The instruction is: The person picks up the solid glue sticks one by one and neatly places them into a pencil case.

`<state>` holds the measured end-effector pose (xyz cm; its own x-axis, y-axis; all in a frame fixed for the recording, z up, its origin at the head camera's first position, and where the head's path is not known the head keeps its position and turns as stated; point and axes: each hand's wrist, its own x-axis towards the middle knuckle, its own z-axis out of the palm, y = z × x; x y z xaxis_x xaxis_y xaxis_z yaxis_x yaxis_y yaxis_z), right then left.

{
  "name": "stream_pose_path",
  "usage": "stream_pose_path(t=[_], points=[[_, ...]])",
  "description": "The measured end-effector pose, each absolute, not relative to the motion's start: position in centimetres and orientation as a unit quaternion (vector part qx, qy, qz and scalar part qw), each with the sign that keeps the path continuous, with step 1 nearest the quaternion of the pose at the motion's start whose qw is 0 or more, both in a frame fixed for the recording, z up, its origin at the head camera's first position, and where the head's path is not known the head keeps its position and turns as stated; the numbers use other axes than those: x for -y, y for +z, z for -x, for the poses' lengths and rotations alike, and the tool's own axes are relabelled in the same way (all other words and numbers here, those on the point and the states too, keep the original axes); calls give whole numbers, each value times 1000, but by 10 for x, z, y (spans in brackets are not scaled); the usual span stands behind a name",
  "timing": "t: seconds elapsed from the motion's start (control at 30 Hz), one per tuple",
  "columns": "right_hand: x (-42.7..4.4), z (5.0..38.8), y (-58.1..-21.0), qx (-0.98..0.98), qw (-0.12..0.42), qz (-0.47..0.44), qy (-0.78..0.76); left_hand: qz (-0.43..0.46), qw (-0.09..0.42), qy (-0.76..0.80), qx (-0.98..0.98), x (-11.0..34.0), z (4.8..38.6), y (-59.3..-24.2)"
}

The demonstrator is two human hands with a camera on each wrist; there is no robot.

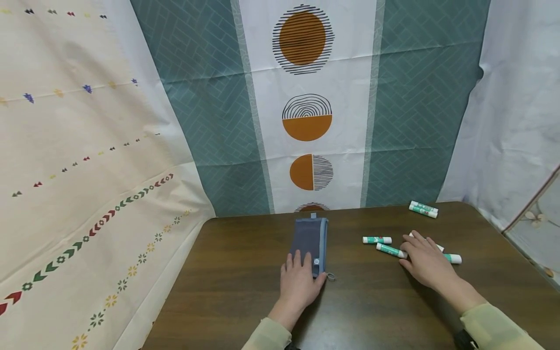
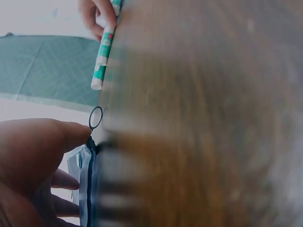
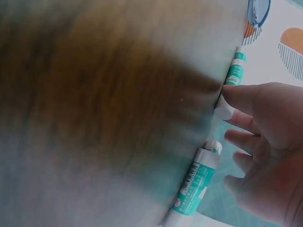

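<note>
A blue-grey zip pouch (image 1: 308, 240) lies on the table, a ring (image 1: 331, 277) on its zip pull. My left hand (image 1: 299, 282) rests on the pouch's near end with extended fingers; its thumb is at the corner by the ring. On the right, my right hand (image 1: 424, 260) pinches a green and white glue stick (image 1: 391, 251) by its near end, between thumb and index finger. Another glue stick (image 1: 377, 240) lies just behind that one. Two more lie by the right hand, one partly covered by its fingers and one glue stick (image 3: 194, 184) beside the palm.
A further glue stick (image 1: 423, 209) lies near the back right edge of the brown table (image 1: 245, 291). A patterned curtain (image 1: 306, 116) hangs behind the table, and a cream cloth (image 1: 109, 194) hangs along its left side.
</note>
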<state>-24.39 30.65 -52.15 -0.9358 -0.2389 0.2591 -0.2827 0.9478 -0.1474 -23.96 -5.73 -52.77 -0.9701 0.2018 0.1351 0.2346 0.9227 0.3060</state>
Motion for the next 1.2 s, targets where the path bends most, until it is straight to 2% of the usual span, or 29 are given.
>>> stream_pose_path(t=[0.5, 0.77, 1.03, 1.2], points=[[-304, 245, -521, 973, 149, -153, 91, 124, 46, -168, 977, 65, 250, -532], [-295, 240, -511, 964, 178, -155, 127, 141, 90, -154, 974, 67, 245, -526], [-276, 234, -499, 960, 176, -131, 175, 158, 78, -146, 974, 70, 246, -529], [-262, 237, -498, 962, 165, -123, 180, 158, 96, -174, 967, 73, 247, -535]])
